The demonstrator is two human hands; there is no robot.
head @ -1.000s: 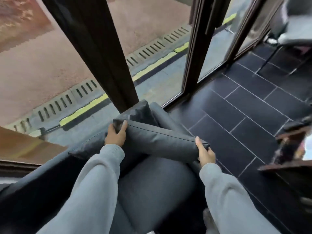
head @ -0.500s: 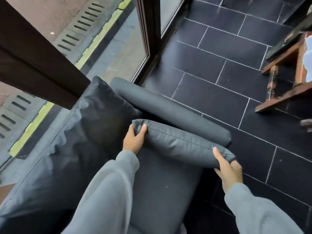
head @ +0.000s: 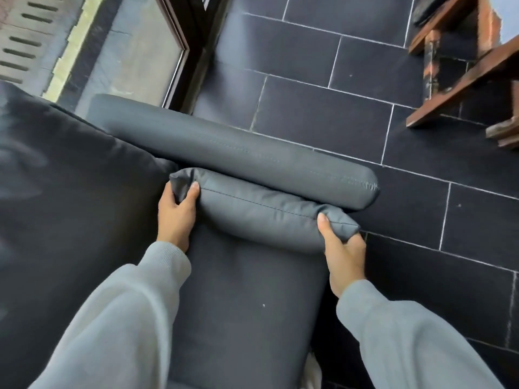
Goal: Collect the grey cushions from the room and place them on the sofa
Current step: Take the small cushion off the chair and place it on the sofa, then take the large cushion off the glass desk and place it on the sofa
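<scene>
Dark tile floor (head: 323, 113) far/right; grey cushion (head: 261, 214), since 1 s ago lowered onto sofa seat (head: 247, 299) against armrest (head: 238, 153), ends pinched by left hand (head: 175, 217) & right hand (head: 344, 254) — placement nrly done.

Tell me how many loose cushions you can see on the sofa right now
2. A small grey cushion lies against the sofa armrest, gripped at its ends by the left hand and right hand. A large back cushion is at left. Others may be out of frame.
</scene>
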